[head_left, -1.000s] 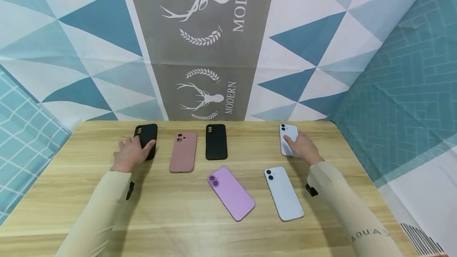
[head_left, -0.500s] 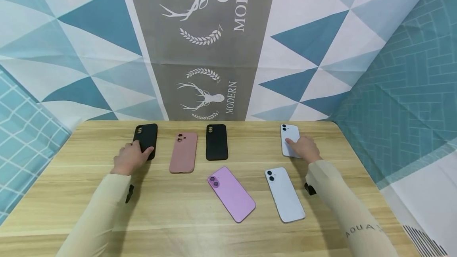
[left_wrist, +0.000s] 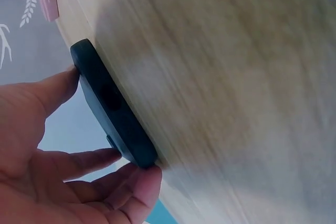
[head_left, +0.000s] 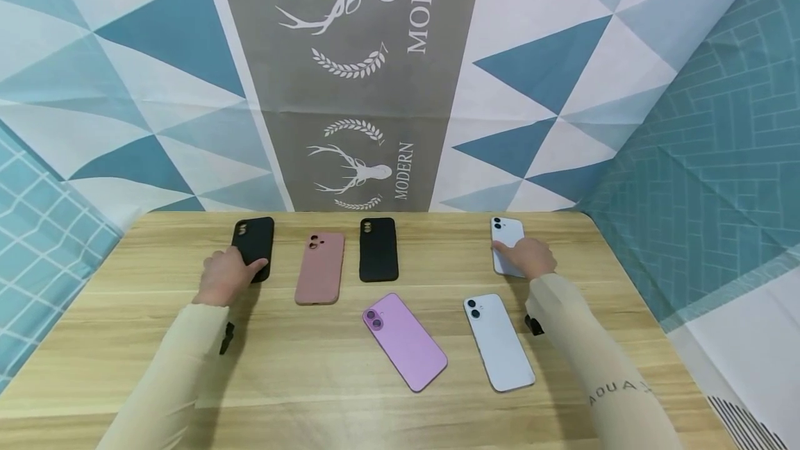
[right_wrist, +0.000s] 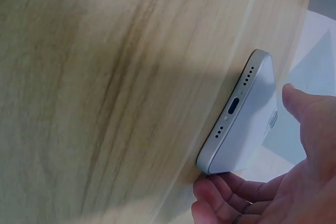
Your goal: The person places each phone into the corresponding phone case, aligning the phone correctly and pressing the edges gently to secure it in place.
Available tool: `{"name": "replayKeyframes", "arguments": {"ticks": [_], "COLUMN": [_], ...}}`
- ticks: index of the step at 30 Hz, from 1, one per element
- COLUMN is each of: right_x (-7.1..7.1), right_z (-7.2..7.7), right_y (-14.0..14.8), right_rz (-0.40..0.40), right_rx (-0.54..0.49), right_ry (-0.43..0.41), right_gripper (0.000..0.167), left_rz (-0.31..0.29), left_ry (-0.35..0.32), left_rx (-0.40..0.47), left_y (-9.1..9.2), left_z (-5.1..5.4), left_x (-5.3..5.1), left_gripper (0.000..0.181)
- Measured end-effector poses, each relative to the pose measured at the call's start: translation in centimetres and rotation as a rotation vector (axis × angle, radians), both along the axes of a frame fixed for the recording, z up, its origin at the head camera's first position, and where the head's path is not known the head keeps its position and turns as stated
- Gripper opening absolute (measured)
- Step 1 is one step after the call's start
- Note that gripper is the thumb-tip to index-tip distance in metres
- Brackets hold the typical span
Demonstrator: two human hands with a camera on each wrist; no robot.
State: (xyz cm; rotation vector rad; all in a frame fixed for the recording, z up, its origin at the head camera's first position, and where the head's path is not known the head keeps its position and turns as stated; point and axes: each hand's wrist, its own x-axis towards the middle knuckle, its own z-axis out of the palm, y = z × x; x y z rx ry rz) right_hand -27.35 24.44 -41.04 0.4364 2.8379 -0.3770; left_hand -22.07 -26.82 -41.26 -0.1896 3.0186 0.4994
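Note:
In the head view my left hand (head_left: 225,275) is at the back-left black phone case (head_left: 253,236). The left wrist view shows its thumb on one edge of the case (left_wrist: 113,100) and fingers around the other, pinching it flat near the table. My right hand (head_left: 530,255) is over the lower right of the back-right white phone (head_left: 507,230). In the right wrist view its fingers touch the edge of that phone (right_wrist: 247,124), while the thumb is raised clear of the surface.
Between the hands lie a pink case (head_left: 320,269) and another black case (head_left: 378,250). Nearer the front are a purple phone (head_left: 406,342) and a second white phone (head_left: 498,342). A patterned cloth (head_left: 350,96) stands behind the wooden table (head_left: 281,380).
My left hand has drawn slightly down the black case. My right hand's thumb has shifted left across the white phone, and the right forearm has swung slightly left. The phones and cases look unmoved.

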Motion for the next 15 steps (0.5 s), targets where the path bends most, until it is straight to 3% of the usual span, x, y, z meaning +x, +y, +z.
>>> {"name": "replayKeyframes", "arguments": {"ticks": [4, 15], "right_x": [-0.16, -0.17], "right_z": [-0.20, -0.11], "right_y": [-0.17, -0.52], "right_rz": [-0.016, -0.009], "right_rx": [0.025, 0.006], "right_ry": [-0.009, 0.009], "right_gripper": [0.064, 0.058], "left_rz": [-0.021, 0.014], "left_ry": [0.037, 0.081], "left_rx": [0.008, 0.049], "left_y": [-0.20, -0.71], "left_z": [-0.15, 0.00], "left_x": [-0.09, -0.17], "left_gripper": [0.060, 0.054]}}
